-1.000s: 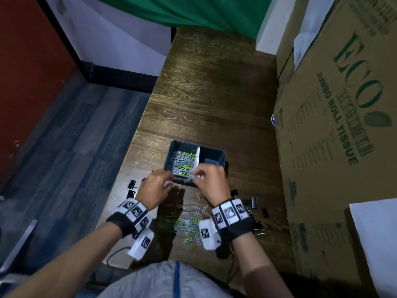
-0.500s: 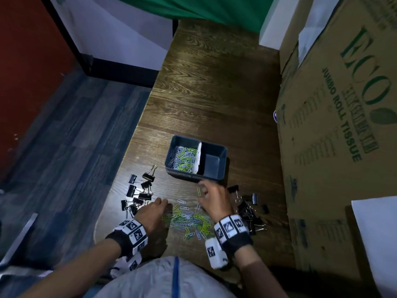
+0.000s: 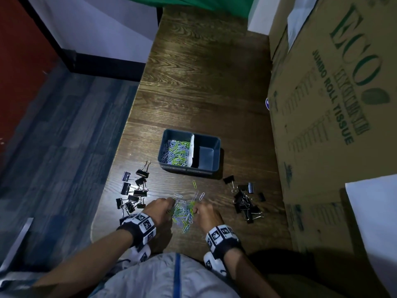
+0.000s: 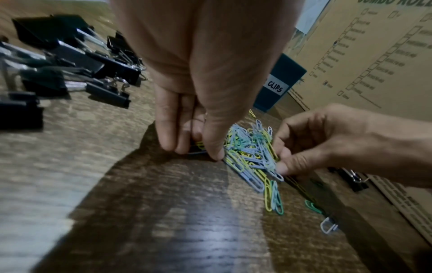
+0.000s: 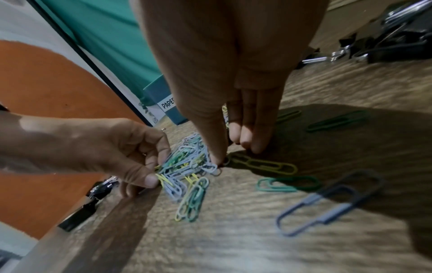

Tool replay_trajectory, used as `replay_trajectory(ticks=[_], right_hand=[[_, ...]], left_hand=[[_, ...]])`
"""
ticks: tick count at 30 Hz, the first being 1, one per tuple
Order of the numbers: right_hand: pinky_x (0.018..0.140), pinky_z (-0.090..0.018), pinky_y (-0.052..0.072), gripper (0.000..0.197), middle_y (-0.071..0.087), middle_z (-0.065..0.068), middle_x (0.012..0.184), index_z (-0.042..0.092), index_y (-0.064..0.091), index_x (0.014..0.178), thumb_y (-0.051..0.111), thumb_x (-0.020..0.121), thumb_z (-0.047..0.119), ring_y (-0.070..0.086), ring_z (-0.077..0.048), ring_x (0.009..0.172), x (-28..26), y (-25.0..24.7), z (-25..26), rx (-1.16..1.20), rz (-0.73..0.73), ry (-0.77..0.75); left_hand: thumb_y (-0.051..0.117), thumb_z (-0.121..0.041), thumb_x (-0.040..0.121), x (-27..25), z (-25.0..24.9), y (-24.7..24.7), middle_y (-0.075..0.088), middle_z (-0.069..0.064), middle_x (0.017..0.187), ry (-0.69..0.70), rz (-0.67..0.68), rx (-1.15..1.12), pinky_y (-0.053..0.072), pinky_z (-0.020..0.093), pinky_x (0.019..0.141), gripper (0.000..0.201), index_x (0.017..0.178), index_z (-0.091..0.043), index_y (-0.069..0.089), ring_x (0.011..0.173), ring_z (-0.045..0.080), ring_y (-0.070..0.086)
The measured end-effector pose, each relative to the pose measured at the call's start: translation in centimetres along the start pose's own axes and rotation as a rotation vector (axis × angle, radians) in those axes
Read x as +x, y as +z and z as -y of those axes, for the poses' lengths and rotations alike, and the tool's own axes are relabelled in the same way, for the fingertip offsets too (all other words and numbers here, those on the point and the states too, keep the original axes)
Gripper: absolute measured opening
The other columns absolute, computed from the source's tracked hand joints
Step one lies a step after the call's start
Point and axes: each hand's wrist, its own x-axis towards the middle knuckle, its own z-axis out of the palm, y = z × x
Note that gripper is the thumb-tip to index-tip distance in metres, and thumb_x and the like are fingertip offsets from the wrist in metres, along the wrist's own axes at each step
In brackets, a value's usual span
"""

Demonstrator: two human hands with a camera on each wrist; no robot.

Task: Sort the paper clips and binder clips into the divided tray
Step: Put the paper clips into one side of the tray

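The blue divided tray (image 3: 189, 169) stands mid-table; its left compartment holds paper clips (image 3: 176, 151), and its right compartment (image 3: 207, 155) is bare. A pile of coloured paper clips (image 3: 182, 209) lies near the table's front edge. My left hand (image 3: 160, 208) pinches the pile's left side, with thumb and fingers on it (image 4: 194, 149). My right hand (image 3: 206, 214) pinches its right side (image 5: 233, 153). Black binder clips lie in two groups, one on the left (image 3: 134, 192) and one on the right (image 3: 247, 203).
A large cardboard box (image 3: 333, 104) walls off the table's right side. The table's left edge (image 3: 129, 134) drops to the floor. A few loose paper clips (image 3: 195, 184) lie between the pile and the tray. Bare wood stretches beyond the tray.
Both hands left the tray's left compartment, came back toward me and closed in on the paper clip pile from either side.
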Motion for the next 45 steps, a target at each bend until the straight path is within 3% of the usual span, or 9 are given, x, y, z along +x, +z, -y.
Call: replay_trajectory(ticks=[9,14,16,20,25,29,35,40,45], right_hand=[[0.085,-0.042,0.055,0.040,0.060,0.010,0.114,0.033,0.059,0.107,0.083,0.074,0.032,0.061,-0.016,0.101,-1.5,-1.8,-2.2,0.043,-0.054,0.076],[0.075,-0.035,0.055,0.031,0.065,0.003,0.082,0.024,0.057,0.075,0.087,0.071,0.029,0.066,-0.021,0.082,-3.3,-1.6,-4.3,-0.139,0.195,0.160],[0.079,-0.039,0.056,0.033,0.068,-0.001,0.096,0.027,0.058,0.086,0.087,0.071,0.032,0.067,-0.024,0.087,-2.8,-1.0,-3.8,-0.135,0.152,0.144],[0.086,-0.044,0.054,0.083,0.049,-0.001,0.126,0.032,0.043,0.126,0.092,0.059,0.037,0.056,-0.023,0.109,-1.1,0.1,-2.4,-0.101,-0.078,0.076],[0.079,-0.041,0.052,0.101,0.050,-0.009,0.114,0.027,0.048,0.131,0.092,0.043,0.053,0.050,-0.028,0.102,0.0,0.1,-0.7,-0.188,-0.272,0.102],[0.081,-0.046,0.053,0.090,0.053,-0.010,0.116,0.028,0.050,0.136,0.092,0.056,0.031,0.053,-0.031,0.104,-0.1,0.6,-0.1,-0.124,-0.242,0.013],[0.082,-0.046,0.056,0.049,0.057,-0.007,0.119,0.021,0.061,0.118,0.068,0.075,-0.001,0.059,-0.031,0.106,-0.5,0.1,1.2,-0.115,-0.195,-0.047],[0.091,-0.041,0.054,0.050,0.063,0.001,0.125,0.029,0.068,0.114,0.057,0.082,-0.009,0.064,-0.026,0.110,-0.3,-0.9,0.8,-0.051,-0.180,-0.045],[0.090,-0.034,0.055,0.037,0.071,-0.001,0.117,0.035,0.072,0.113,0.065,0.089,0.007,0.068,-0.021,0.103,-0.7,-2.1,-0.4,-0.002,-0.145,0.054]], left_hand=[[0.067,-0.047,0.082,-0.7,-0.1,0.8,0.047,-0.002,0.117,0.075,-0.211,0.047,0.040,0.024,0.066,0.054,0.120,-0.022,0.039,0.085,0.014,0.054],[0.079,-0.057,0.063,0.2,-0.2,1.4,0.035,0.005,0.127,0.042,-0.097,0.085,0.051,0.031,0.072,0.099,0.138,-0.024,0.022,0.100,0.021,0.054],[0.081,-0.055,0.061,0.6,-0.7,1.7,0.032,0.007,0.131,0.049,-0.070,0.115,0.054,0.036,0.075,0.108,0.142,-0.027,0.014,0.103,0.024,0.053],[0.080,-0.052,0.066,1.2,-1.6,2.3,0.026,0.011,0.134,0.052,-0.060,0.196,0.053,0.041,0.083,0.117,0.148,-0.026,0.002,0.116,0.028,0.045],[0.074,-0.043,0.077,1.7,-1.5,2.3,0.030,0.008,0.129,0.127,-0.087,0.174,0.055,0.042,0.078,0.084,0.140,-0.024,0.022,0.110,0.026,0.048],[0.074,-0.017,0.080,2.0,-0.8,2.7,0.034,0.008,0.129,0.173,-0.105,0.142,0.056,0.035,0.073,0.072,0.134,-0.027,0.026,0.094,0.022,0.057],[0.064,-0.018,0.088,1.5,-1.3,1.1,0.047,0.005,0.126,0.199,-0.136,0.008,0.052,0.033,0.082,0.047,0.132,-0.023,0.047,0.095,0.025,0.061],[0.062,-0.011,0.088,0.6,-1.0,-0.1,0.048,-0.004,0.100,0.200,-0.180,-0.072,0.040,0.018,0.073,0.027,0.112,-0.024,0.060,0.081,0.017,0.056],[0.066,-0.016,0.086,-0.3,-0.5,-2.2,0.052,-0.007,0.092,0.238,-0.282,-0.134,0.048,0.025,0.071,0.014,0.098,-0.023,0.064,0.075,0.013,0.056]])
